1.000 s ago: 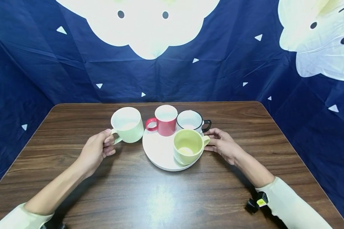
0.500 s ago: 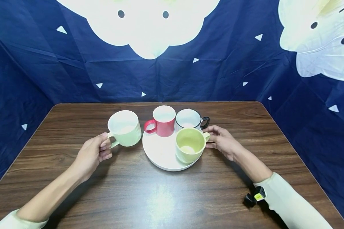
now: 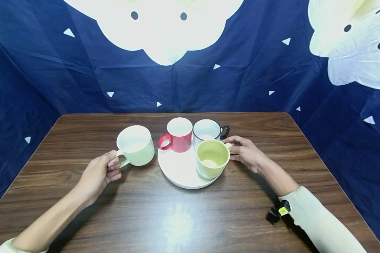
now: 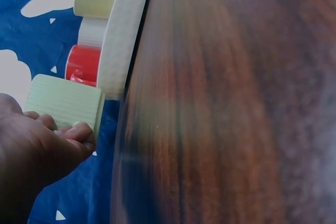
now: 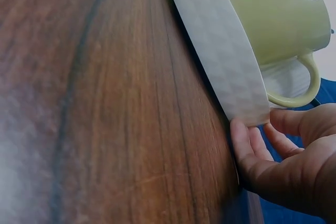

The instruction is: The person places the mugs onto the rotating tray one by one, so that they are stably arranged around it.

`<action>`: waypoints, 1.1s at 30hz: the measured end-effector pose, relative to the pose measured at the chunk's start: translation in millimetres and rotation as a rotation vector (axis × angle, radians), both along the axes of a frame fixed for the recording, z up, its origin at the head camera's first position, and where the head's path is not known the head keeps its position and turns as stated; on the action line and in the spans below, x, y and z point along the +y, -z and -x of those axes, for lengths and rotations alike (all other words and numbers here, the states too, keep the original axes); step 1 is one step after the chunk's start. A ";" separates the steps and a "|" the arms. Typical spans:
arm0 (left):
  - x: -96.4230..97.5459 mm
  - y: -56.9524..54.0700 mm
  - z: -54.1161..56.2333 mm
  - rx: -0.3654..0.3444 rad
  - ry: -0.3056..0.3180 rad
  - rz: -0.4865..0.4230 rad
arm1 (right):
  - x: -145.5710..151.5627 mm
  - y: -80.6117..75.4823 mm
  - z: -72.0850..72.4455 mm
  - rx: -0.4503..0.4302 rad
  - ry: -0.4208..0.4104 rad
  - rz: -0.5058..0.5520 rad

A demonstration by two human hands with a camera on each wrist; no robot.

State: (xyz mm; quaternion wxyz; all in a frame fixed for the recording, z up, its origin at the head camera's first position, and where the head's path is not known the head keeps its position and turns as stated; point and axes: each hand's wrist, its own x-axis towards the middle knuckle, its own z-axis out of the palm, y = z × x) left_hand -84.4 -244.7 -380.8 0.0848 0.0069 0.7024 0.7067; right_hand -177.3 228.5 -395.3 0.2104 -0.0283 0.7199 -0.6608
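Observation:
My left hand (image 3: pixel 98 170) holds a pale green ribbed mug (image 3: pixel 139 154) by its handle, left of a round white tray (image 3: pixel 172 170). In the left wrist view this ribbed mug (image 4: pixel 60 100) overlaps the table's far edge. Three mugs stand upright on the tray: a red one (image 3: pixel 182 142) with its handle to the left, a white one (image 3: pixel 199 135) with a black rim and black handle, and a yellow-green one (image 3: pixel 209 172) at the front right. My right hand (image 3: pixel 247 154) pinches the tray's rim (image 5: pixel 236 77) at its right side, just below the yellow-green mug's handle (image 5: pixel 314 80).
Under everything is a brown wood-grain table (image 3: pixel 114 218) with rounded far corners. A dark blue curtain (image 3: pixel 130 82) with white clouds and triangles hangs behind and around it. A small black device (image 3: pixel 280 211) is strapped at the right sleeve.
The tray has turned counterclockwise: the red mug came left and nearer, the black-rimmed one left, the yellow-green one right and farther. My left hand drew the pale green mug left and nearer.

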 end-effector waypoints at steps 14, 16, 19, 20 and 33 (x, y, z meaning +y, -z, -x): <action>-2.0 4.0 -6.8 0.002 0.005 0.024 | -2.0 0.0 13.3 0.005 -0.001 -0.032; -2.8 4.6 -7.6 0.008 0.007 0.019 | -2.9 -0.4 14.5 -0.001 0.004 -0.025; -4.5 5.4 -9.3 0.016 0.011 0.011 | -4.1 -1.1 16.4 -0.009 0.012 -0.019; -5.0 5.6 -10.0 0.017 0.012 0.011 | -4.4 -1.2 17.1 -0.012 0.016 -0.017; -12.8 9.6 -18.4 0.006 0.022 -0.009 | -3.7 -0.6 28.1 -0.028 0.014 -0.012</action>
